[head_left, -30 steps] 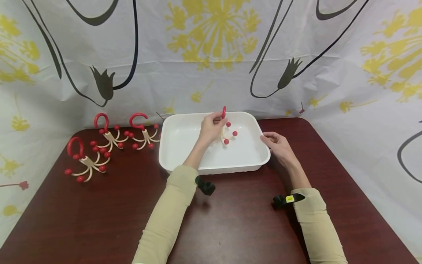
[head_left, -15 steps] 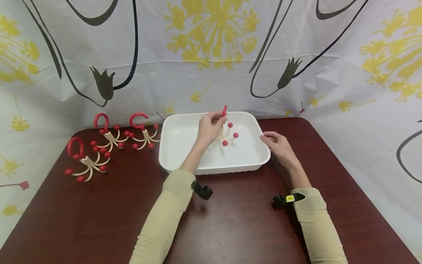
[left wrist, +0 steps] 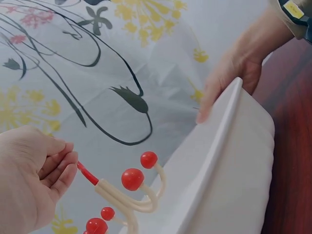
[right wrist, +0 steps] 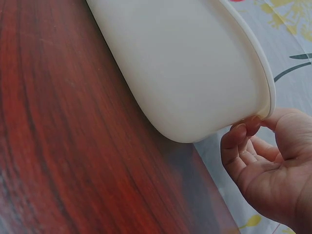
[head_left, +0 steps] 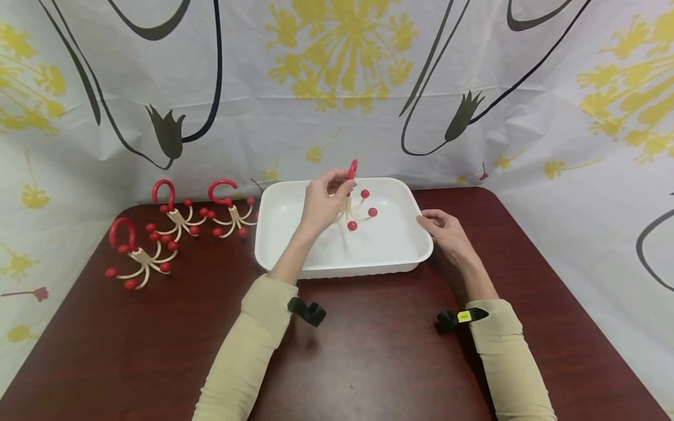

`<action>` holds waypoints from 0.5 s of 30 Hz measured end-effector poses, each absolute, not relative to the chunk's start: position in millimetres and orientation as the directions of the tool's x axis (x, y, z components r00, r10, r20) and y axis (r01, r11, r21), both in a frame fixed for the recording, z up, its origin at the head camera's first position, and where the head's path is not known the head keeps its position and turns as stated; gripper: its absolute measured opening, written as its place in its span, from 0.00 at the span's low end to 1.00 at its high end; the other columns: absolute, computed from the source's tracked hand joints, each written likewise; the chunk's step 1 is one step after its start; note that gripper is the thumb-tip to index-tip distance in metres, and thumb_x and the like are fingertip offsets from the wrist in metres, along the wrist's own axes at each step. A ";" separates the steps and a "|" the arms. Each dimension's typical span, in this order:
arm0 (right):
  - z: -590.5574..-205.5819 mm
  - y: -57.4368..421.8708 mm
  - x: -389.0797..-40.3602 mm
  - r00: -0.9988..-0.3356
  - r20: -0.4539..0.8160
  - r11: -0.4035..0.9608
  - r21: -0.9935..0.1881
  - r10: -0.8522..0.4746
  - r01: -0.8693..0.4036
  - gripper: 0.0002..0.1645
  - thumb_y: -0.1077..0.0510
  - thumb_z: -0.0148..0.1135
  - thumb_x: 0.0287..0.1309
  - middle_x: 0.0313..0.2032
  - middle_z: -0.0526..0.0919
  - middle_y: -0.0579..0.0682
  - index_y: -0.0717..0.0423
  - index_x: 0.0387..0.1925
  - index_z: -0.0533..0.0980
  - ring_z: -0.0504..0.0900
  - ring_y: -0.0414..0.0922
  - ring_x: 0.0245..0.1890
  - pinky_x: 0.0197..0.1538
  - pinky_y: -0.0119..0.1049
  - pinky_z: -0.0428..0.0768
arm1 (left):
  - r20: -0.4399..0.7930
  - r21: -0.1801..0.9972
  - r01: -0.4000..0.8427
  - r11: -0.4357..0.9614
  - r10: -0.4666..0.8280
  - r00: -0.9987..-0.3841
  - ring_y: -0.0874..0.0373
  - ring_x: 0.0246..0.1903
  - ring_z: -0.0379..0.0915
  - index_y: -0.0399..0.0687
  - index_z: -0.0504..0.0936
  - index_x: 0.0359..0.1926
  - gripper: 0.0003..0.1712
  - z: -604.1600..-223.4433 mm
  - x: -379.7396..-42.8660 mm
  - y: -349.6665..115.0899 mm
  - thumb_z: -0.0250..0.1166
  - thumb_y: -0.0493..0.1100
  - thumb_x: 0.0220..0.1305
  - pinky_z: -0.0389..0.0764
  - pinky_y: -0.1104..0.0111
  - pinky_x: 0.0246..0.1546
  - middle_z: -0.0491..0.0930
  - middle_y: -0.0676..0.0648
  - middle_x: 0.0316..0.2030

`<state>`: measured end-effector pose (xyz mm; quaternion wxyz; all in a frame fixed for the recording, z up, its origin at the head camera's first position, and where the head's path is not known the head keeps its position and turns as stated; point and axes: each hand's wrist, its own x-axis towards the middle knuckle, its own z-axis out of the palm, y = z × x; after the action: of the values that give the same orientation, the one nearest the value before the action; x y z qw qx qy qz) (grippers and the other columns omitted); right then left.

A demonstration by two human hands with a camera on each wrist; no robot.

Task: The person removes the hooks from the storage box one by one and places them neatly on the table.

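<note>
My left hand (head_left: 322, 204) pinches the red hook of a multi-prong hanger (head_left: 352, 169) over the white tray (head_left: 402, 240). Cream prongs tipped with red balls spread below the fingers; in the left wrist view, this hanger (left wrist: 109, 191) tilts beside the tray's wall (left wrist: 234, 165). I cannot tell whether its prongs touch the tray floor. At the tray's right end, my right hand (head_left: 447, 234) grips the rim. Up close in the right wrist view, the right hand (right wrist: 273, 170) has its thumb at the rim and its fingers curled against the tray's outside.
Left of the tray, three similar hangers with red hooks rest on the dark wood table (head_left: 389, 345): one hanger (head_left: 143, 257) nearer the front, another hanger (head_left: 176, 221) behind it, and a third hanger (head_left: 234, 217) close to the tray. A patterned white cloth (head_left: 337, 134) hangs behind.
My left hand has shifted left and slightly up with the hanger in its grip. The right hand and the tray have kept their places.
</note>
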<state>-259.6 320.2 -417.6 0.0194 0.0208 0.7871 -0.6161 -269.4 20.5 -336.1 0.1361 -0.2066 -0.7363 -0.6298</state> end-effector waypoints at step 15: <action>-418.5 321.0 -259.5 -0.998 -0.055 0.235 -0.970 0.000 0.054 0.28 0.51 0.61 0.71 0.35 0.83 0.39 0.67 0.60 0.69 0.81 0.35 0.34 0.36 0.26 0.80 | 0.479 0.872 0.483 0.078 0.069 -0.875 0.53 0.42 0.81 0.34 0.84 0.50 0.13 -319.2 -245.1 -14.9 0.66 0.38 0.69 0.80 0.66 0.50 0.86 0.39 0.41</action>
<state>-259.5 321.0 -418.5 0.0217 0.0171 0.7857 -0.6180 -245.1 -14.9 -319.2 0.1592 -0.1926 -0.7168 -0.6510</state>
